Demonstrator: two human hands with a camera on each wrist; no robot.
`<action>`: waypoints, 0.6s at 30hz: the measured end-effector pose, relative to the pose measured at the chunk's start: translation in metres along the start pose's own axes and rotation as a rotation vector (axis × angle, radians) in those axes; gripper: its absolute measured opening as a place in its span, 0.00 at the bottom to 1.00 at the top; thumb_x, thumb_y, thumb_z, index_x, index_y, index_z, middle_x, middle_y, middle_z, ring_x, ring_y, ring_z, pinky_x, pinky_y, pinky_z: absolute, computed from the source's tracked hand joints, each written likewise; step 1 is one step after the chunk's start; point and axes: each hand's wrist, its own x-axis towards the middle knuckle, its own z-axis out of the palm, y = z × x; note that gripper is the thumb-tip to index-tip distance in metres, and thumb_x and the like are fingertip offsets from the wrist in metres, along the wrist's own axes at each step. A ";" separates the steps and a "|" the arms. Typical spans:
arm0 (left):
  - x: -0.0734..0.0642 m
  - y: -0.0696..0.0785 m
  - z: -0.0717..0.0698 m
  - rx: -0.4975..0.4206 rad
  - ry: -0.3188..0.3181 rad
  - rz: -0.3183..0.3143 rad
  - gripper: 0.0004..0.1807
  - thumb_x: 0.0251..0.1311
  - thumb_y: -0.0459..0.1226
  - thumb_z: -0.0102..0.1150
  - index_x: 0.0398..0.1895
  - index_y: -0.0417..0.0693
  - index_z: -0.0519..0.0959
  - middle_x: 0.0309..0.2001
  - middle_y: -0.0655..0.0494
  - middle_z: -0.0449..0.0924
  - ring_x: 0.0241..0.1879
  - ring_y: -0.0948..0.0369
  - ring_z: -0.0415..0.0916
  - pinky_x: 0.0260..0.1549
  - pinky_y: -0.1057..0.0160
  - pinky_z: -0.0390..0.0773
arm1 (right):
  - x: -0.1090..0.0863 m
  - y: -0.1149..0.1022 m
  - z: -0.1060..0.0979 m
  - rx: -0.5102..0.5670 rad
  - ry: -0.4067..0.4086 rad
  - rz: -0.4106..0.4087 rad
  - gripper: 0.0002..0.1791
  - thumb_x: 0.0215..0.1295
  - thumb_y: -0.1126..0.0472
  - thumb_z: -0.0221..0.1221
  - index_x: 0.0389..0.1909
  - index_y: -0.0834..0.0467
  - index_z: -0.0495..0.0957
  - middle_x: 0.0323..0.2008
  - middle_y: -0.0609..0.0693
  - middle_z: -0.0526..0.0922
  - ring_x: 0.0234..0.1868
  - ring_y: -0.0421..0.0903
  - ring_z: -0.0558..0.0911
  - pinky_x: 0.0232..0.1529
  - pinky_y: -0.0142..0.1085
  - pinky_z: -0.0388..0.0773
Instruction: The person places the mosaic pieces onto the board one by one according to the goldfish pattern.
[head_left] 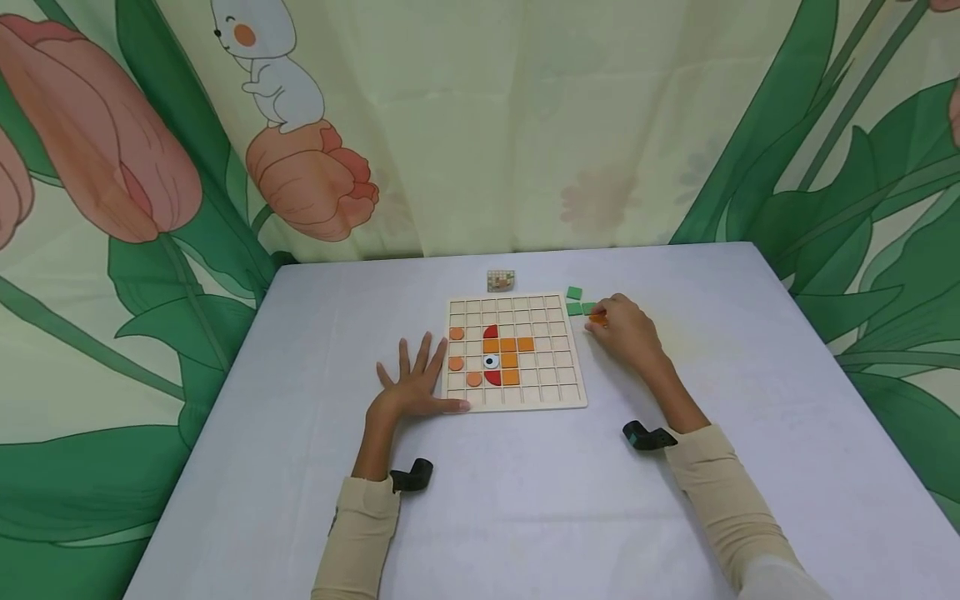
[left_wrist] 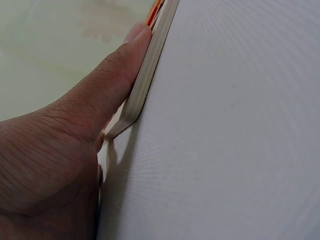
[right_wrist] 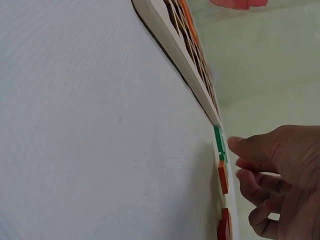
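Observation:
A pale gridded board (head_left: 555, 393) lies on the table, bearing orange square tiles (head_left: 507, 344), salmon discs (head_left: 474, 379), red quarter-round tiles (head_left: 492, 377) and an eye tile (head_left: 491, 362). My left hand (head_left: 411, 390) spreads its fingers at the board's left side, its thumb (left_wrist: 112, 72) resting on the near left corner. Beyond the right edge, my right hand (head_left: 628, 332) has bent fingers over a loose orange tile (right_wrist: 223, 176). In the right wrist view a narrow gap separates the fingertips from this tile, and nothing shows between them. Green square tiles (head_left: 574, 309) lie beside it.
Behind the board stands a small patterned block or card (head_left: 501, 281). Red pieces (right_wrist: 224, 225) lie near the loose orange tile, hidden under the right hand in the head view. A white cloth covers the table (head_left: 510, 500); a printed curtain (head_left: 480, 125) hangs at its far edge.

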 end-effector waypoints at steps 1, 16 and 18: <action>0.000 0.000 0.000 0.003 0.001 -0.001 0.67 0.43 0.70 0.64 0.79 0.63 0.34 0.79 0.54 0.19 0.74 0.42 0.09 0.61 0.23 0.22 | 0.000 0.001 0.000 -0.003 0.001 0.011 0.18 0.63 0.57 0.65 0.48 0.67 0.80 0.47 0.63 0.78 0.46 0.57 0.80 0.44 0.52 0.78; -0.001 0.000 0.000 -0.012 0.007 0.006 0.67 0.43 0.70 0.65 0.79 0.62 0.35 0.79 0.53 0.20 0.74 0.41 0.09 0.60 0.23 0.22 | 0.004 0.010 0.004 0.033 0.003 0.077 0.21 0.63 0.58 0.65 0.49 0.69 0.78 0.46 0.64 0.77 0.45 0.58 0.79 0.42 0.51 0.78; -0.001 0.001 0.000 -0.014 0.008 0.007 0.67 0.43 0.69 0.65 0.79 0.62 0.35 0.79 0.53 0.20 0.74 0.41 0.09 0.60 0.23 0.22 | 0.005 0.011 0.005 0.032 0.001 0.080 0.21 0.63 0.58 0.65 0.50 0.69 0.78 0.46 0.64 0.77 0.45 0.58 0.79 0.42 0.50 0.78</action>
